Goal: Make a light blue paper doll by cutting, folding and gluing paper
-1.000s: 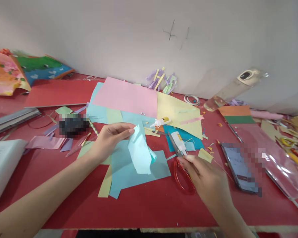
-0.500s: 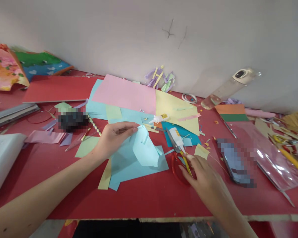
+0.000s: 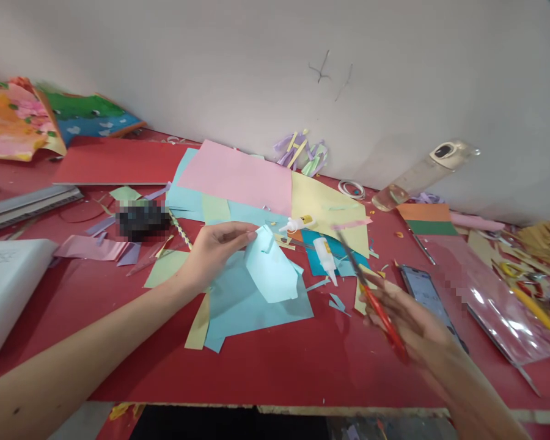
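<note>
Pinched between the thumb and fingers of my left hand [image 3: 220, 250] is a folded light-blue paper piece [image 3: 272, 269], tilted above a larger blue sheet [image 3: 256, 321]. My right hand [image 3: 407, 311] is closed around red-handled scissors [image 3: 380, 308], raised off the table with the blades pointing up and left. The scissors and fingers are slightly blurred. Between the hands lies a white glue bottle [image 3: 324, 260] with its nozzle toward me. A second small glue bottle [image 3: 300, 223] with a yellow label lies behind it. Blue paper scraps [image 3: 338, 304] sit near the scissors.
Pink [image 3: 238, 174] and yellow [image 3: 323, 198] sheets lie at the back by the wall. On the right are a phone [image 3: 428, 299], a clear plastic pouch [image 3: 508, 299] and a leaning water bottle [image 3: 421, 177]. A white box [image 3: 16, 293] stands left. The table's front edge [image 3: 256, 404] is near.
My right hand has lifted the scissors off the table and moved right, uncovering the glue bottle and blue scraps. My left hand still pinches the blue paper, almost unmoved.
</note>
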The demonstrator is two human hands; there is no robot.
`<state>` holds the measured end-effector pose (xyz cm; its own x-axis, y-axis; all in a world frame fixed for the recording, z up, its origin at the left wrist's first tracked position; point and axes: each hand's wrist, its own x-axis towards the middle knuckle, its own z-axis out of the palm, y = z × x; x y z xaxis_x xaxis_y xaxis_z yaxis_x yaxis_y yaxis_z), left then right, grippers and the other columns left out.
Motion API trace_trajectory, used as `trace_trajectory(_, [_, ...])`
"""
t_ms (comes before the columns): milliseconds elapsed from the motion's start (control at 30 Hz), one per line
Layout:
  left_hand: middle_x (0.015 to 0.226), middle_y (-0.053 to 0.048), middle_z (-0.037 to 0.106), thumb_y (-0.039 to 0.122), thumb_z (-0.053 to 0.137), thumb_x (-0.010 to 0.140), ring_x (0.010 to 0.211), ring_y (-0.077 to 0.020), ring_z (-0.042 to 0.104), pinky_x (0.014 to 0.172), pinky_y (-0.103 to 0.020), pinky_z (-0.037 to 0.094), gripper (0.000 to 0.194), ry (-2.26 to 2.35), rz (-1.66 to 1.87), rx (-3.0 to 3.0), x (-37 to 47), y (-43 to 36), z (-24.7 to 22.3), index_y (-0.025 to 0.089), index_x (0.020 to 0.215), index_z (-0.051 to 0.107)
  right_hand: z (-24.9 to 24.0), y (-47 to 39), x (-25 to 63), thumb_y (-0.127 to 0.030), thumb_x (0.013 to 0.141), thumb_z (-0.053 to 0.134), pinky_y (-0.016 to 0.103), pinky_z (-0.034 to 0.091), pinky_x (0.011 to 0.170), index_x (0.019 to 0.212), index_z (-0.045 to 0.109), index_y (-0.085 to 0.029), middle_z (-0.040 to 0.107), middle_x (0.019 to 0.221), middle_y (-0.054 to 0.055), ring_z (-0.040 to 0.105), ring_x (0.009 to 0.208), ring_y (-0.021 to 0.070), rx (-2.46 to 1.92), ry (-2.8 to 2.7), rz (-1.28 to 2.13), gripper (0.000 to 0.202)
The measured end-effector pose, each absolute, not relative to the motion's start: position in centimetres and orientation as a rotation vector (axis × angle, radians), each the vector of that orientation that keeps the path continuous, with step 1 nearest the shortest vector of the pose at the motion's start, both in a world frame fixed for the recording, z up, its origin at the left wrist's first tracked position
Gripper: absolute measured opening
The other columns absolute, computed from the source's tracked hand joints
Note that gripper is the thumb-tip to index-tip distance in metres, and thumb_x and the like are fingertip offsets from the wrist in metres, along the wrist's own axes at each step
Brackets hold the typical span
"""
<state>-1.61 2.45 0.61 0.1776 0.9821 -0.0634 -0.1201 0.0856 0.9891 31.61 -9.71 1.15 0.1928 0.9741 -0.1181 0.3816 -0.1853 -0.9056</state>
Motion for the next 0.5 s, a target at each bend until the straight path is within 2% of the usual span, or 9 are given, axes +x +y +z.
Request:
trace_trajectory(67, [0.093,-0.003,0.076,0.034,0.076,0.079,0.082,-0.0161,0.062,0.075,-0.026,0.048,0.016,1.049,1.090,1.110,-1.6,2.5,0.5,0.023,0.089,0.079,1.3,-11.0,30.4,-0.036,0.071,0.079,0.035,0.062,0.061,0.113,0.062,-0.030,0.068,0.098,0.009,0.071,0.078,0.0257,-1.654,-1.174,1.021,0.045])
trace_trajectory(100, [0.093,-0.003,0.075,0.035,0.075,0.079,0.082,-0.0156,0.061,0.073,-0.025,0.047,0.016,1.061,1.089,1.104,-1.6,2.5,0.4,0.023,0.089,0.079,1.3,-11.6,29.6,-0.033,0.072,0.079,0.034,0.060,0.056,0.103,0.063,-0.030,0.066,0.090,0.007,0.068,0.067,0.0221,-1.574,-1.199,1.068,0.035])
trace_trajectory(167, [0.093,-0.002,0.075,0.037,0.075,0.079,0.079,-0.0135,0.058,0.068,-0.023,0.044,0.018,1.058,1.076,1.077,-1.6,2.5,0.2,0.025,0.091,0.079,1.1,-12.9,28.1,-0.036,0.080,0.072,0.032,0.057,0.050,0.098,0.061,-0.030,0.061,0.083,0.004,0.062,0.059,0.0183,-1.431,-1.208,1.113,0.023])
trace_trajectory(267, [0.093,-0.002,0.073,0.038,0.077,0.079,0.077,-0.0109,0.056,0.065,-0.020,0.044,0.022,0.972,1.039,0.953,-1.4,2.3,-0.1,0.025,0.097,0.078,0.5,-14.3,25.9,-0.042,0.081,0.070,0.028,0.052,0.042,0.101,0.062,-0.027,0.059,0.075,0.003,0.055,0.048,0.0144,-1.456,-1.205,1.158,0.027])
trace_trajectory(367, [0.089,-0.001,0.073,0.036,0.079,0.077,0.077,-0.0106,0.060,0.068,-0.020,0.048,0.024,0.907,1.031,0.842,-1.2,2.1,-0.1,0.025,0.098,0.077,-0.2,-14.6,24.2,-0.046,0.070,0.079,0.024,0.050,0.041,0.111,0.061,-0.028,0.059,0.075,0.000,0.053,0.049,0.0124,-1.576,-1.012,1.119,0.049])
trace_trajectory(400, [0.087,-0.001,0.073,0.035,0.079,0.077,0.076,-0.0104,0.060,0.068,-0.020,0.049,0.023,0.900,1.036,0.822,-1.2,2.1,0.0,0.024,0.097,0.077,-0.3,-14.5,23.7,-0.049,0.070,0.078,0.024,0.050,0.041,0.114,0.060,-0.028,0.060,0.076,0.000,0.054,0.048,0.0122,-1.591,-0.930,1.149,0.052])
trace_trajectory(500, [0.079,0.001,0.072,0.032,0.081,0.075,0.070,-0.0082,0.060,0.065,-0.018,0.050,0.020,0.889,1.049,0.760,-1.2,2.1,0.2,0.024,0.093,0.077,-0.3,-13.7,22.4,-0.066,0.077,0.060,0.026,0.046,0.034,0.103,0.066,-0.024,0.053,0.056,-0.002,0.051,0.041,0.0145,-1.631,-0.746,1.337,0.050])
